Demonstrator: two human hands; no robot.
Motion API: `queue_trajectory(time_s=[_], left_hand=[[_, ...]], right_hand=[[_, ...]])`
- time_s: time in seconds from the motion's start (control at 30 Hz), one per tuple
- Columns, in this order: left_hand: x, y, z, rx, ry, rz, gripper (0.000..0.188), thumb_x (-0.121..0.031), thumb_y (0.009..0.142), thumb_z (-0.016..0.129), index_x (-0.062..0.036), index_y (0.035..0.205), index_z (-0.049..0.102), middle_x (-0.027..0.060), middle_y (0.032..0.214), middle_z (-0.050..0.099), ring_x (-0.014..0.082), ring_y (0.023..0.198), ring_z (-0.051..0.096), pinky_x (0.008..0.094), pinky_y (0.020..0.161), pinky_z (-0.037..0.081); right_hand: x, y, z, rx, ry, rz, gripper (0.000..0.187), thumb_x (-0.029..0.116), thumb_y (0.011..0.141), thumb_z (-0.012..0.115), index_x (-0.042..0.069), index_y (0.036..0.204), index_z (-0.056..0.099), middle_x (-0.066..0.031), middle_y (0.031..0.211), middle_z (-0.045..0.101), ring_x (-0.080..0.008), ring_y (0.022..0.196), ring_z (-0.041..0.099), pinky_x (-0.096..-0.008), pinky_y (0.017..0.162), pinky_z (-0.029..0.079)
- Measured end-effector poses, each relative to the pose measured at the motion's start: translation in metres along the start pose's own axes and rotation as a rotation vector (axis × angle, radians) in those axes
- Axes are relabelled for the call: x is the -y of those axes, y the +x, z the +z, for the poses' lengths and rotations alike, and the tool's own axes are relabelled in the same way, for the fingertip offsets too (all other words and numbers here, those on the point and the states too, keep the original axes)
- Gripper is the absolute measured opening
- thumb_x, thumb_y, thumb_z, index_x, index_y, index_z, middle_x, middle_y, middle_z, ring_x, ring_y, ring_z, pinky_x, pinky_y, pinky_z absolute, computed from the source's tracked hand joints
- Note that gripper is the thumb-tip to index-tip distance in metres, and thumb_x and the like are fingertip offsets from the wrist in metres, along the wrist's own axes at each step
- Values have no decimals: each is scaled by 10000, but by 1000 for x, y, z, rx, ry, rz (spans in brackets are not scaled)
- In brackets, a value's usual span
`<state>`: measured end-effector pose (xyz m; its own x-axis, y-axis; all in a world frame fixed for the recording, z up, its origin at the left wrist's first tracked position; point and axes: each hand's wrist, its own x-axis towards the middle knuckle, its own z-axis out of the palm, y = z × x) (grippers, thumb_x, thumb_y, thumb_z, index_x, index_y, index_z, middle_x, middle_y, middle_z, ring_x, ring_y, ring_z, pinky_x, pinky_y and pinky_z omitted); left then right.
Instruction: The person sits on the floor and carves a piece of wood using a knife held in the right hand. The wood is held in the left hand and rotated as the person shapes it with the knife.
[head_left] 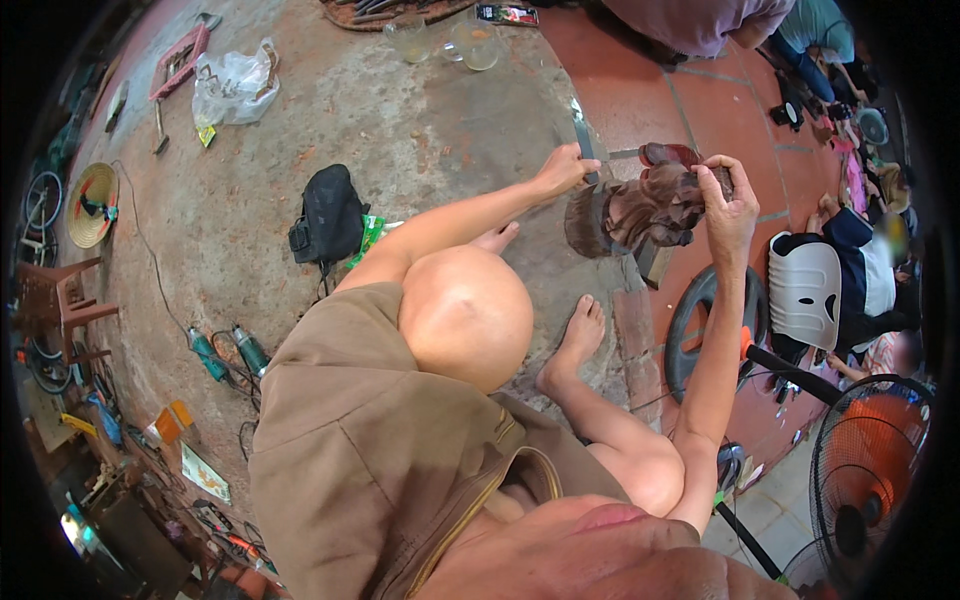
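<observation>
A dark brown wood carving (650, 205) with a rounded, many-lobed shape lies in front of me, where the concrete meets the red tiles. My left hand (563, 172) is closed around a flat, narrow grey strip (580, 128) that looks like a metal blade; its exact kind is unclear. The strip's lower end sits close to the carving's left side. On the other side, my right hand (730, 205) pinches the carving's right edge between thumb and fingers. Part of that grip is hidden behind the fingers.
A black bag (332, 215) lies left of my knee, with green power tools (250, 350) farther left. An orange fan (868, 470) stands at lower right, near a white plastic chair (805, 290). Other people (700, 20) sit beyond the carving. Clear bowls (475, 45) stand at the far side.
</observation>
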<state>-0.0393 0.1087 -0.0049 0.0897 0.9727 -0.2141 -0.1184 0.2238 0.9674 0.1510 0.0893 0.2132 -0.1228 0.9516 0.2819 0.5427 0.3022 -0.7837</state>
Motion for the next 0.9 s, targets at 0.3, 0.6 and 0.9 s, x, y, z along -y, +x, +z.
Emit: queue_trajectory(time_s=[0.3, 0.6, 0.9], left_hand=[[-18, -6, 1, 89, 385, 123, 201, -185, 860, 657, 14, 877, 638, 60, 751, 648, 128, 715, 584, 307, 654, 467], [-19, -10, 3, 16, -92, 14, 219, -214, 879, 637, -1, 835, 610, 67, 778, 656, 132, 708, 591, 287, 649, 472], [-32, -11, 5, 106, 442, 110, 274, -239, 858, 650, 31, 849, 602, 91, 725, 620, 161, 703, 560, 323, 653, 448]], right_hand=[[9, -3, 2, -3, -5, -14, 135, 153, 874, 650, 27, 912, 618, -4, 712, 593, -59, 664, 562, -230, 610, 450], [8, -1, -3, -34, -105, -30, 169, 191, 837, 667, 41, 909, 636, -82, 706, 627, -136, 667, 622, -291, 626, 485], [12, -2, -5, 7, -159, -33, 168, 182, 859, 646, 29, 923, 613, -24, 697, 587, -70, 650, 566, -247, 618, 459]])
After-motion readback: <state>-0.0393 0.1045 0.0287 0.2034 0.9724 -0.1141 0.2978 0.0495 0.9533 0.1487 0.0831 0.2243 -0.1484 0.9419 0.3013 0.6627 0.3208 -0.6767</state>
